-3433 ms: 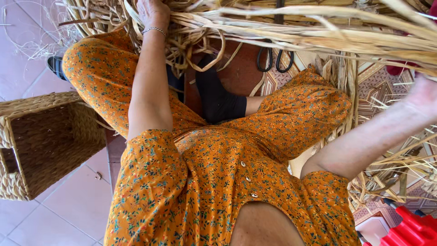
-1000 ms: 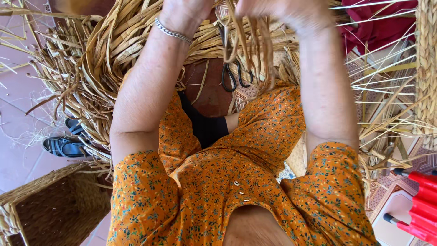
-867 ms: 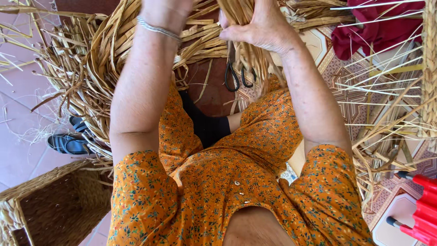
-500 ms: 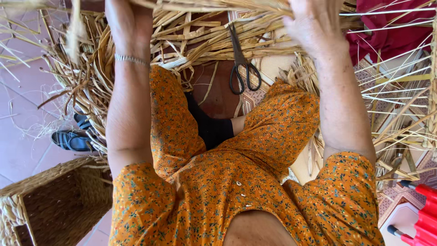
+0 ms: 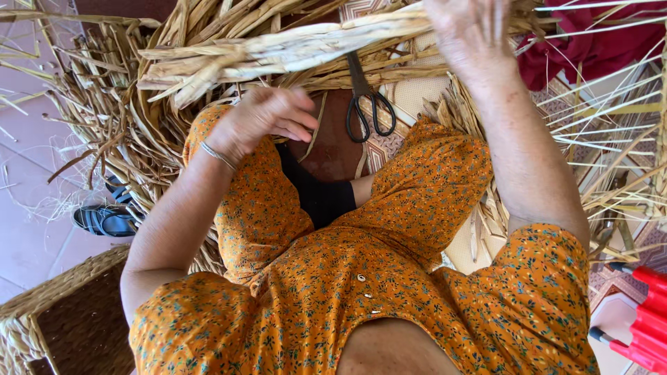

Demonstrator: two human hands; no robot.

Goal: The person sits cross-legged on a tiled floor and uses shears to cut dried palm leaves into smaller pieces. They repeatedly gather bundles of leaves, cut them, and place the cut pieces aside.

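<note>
I sit cross-legged in an orange flowered dress. My right hand (image 5: 472, 31) reaches up at the top of the view and grips a thick bundle of dried straw leaves (image 5: 278, 52) that stretches to the left. My left hand (image 5: 267, 118), with a bracelet on the wrist, hovers just under that bundle with its fingers loosely spread and nothing in it. Black-handled scissors (image 5: 367, 104) lie on the floor between my knees, below the bundle.
Loose dried straw (image 5: 111, 132) is heaped in an arc around my legs. A woven basket (image 5: 62, 319) stands at the lower left, a dark sandal (image 5: 104, 219) beside it. Red cloth (image 5: 590, 42) lies top right, a red plastic object (image 5: 643, 312) lower right.
My left hand has dropped from the straw overhead to just above my knee and let go. My right hand now holds a straw bundle stretched out sideways.
</note>
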